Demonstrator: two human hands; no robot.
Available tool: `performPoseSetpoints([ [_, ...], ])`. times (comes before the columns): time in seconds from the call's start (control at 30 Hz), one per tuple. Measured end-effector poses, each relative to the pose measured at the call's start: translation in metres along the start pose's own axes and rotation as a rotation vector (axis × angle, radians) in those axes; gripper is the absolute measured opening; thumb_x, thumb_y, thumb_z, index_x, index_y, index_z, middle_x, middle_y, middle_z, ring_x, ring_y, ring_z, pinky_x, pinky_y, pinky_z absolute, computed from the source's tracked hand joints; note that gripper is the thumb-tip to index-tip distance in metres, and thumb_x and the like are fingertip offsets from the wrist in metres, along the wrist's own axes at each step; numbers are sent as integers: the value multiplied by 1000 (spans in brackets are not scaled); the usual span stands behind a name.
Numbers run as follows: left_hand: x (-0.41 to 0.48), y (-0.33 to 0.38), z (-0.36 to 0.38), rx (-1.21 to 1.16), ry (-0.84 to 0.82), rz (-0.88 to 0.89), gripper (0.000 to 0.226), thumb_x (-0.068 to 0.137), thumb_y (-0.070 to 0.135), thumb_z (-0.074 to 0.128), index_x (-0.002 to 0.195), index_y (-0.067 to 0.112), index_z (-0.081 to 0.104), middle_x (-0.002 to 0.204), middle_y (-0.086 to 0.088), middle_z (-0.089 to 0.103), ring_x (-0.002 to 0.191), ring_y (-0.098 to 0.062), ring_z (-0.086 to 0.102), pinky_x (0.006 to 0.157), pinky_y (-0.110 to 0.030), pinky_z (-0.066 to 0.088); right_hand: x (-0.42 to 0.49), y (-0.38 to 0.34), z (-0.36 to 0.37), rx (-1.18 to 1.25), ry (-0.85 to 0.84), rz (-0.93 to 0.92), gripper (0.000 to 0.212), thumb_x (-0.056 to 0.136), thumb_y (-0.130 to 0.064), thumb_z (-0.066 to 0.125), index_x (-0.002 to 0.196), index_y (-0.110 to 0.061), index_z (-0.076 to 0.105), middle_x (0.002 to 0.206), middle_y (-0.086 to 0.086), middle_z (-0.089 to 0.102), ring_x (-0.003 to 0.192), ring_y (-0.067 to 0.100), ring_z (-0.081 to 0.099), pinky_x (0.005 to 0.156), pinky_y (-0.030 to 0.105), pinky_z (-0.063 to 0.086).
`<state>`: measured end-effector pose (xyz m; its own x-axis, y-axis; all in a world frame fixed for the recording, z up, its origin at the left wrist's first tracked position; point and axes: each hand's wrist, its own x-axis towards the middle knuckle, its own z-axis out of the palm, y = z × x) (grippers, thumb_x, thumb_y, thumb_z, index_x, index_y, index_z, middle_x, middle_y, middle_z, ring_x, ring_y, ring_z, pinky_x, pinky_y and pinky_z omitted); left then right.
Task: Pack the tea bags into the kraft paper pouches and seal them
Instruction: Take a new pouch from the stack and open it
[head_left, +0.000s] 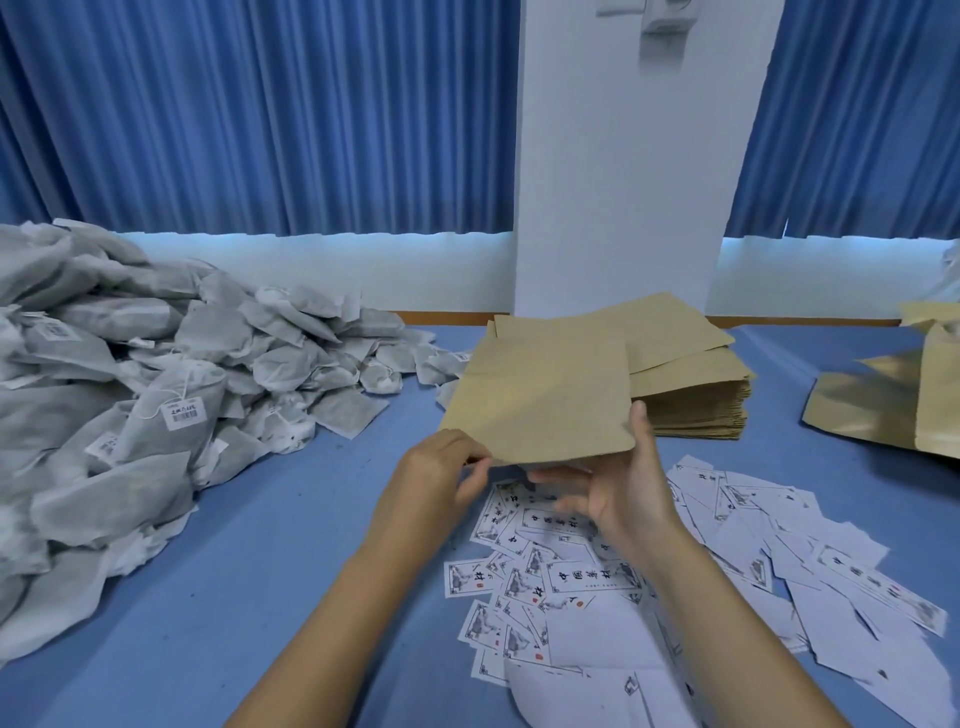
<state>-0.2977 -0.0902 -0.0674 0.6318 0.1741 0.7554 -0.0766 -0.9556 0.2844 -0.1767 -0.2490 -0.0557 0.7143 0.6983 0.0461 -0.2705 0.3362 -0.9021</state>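
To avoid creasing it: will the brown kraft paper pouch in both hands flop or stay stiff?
Probably fairly stiff: the flat brown kraft paper pouch juts unsagging from the left hand and right hand. Likely light, being thin.

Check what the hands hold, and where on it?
A kraft paper pouch, by its near edge: left hand pinches the left corner, right hand grips the right corner.

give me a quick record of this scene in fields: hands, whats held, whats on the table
held item: kraft paper pouch, flat, lifted off the table
left hand: pinches the pouch's near left corner
right hand: grips its near right corner, thumb on top
pouch stack: behind the held pouch
tea bags: big pile on the left
printed labels: scattered beneath the hands
other pouches: far right
table: blue surface
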Motion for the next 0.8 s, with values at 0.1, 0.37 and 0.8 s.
performPoseSetpoints([
  [0.1,-4,-3,1,-84,86,-162,6,80,-5,71,78,2,72,76,-3,68,68,-16,63,69,-30,53,-1,2,7,-42,-131,-37,92,71,-81,38,130,-12,52,114,19,67,99,38,67,44,34,54],
  [0.37,-5,18,17,-200,103,-141,6,75,3,79,76,7,74,73,3,68,66,-5,62,65,-22,52,3,22,13,-213,-38,-104,15,95,-13,53,105,-5,62,101,13,72,90,24,71,68,24,57],
  [0.8,-4,16,19,-395,88,-522,11,82,9,72,73,15,71,73,10,69,70,4,61,64,-5,42,2,26,15,-77,-98,-72,19,97,-5,47,113,-2,58,108,20,69,98,23,69,78,24,55],
])
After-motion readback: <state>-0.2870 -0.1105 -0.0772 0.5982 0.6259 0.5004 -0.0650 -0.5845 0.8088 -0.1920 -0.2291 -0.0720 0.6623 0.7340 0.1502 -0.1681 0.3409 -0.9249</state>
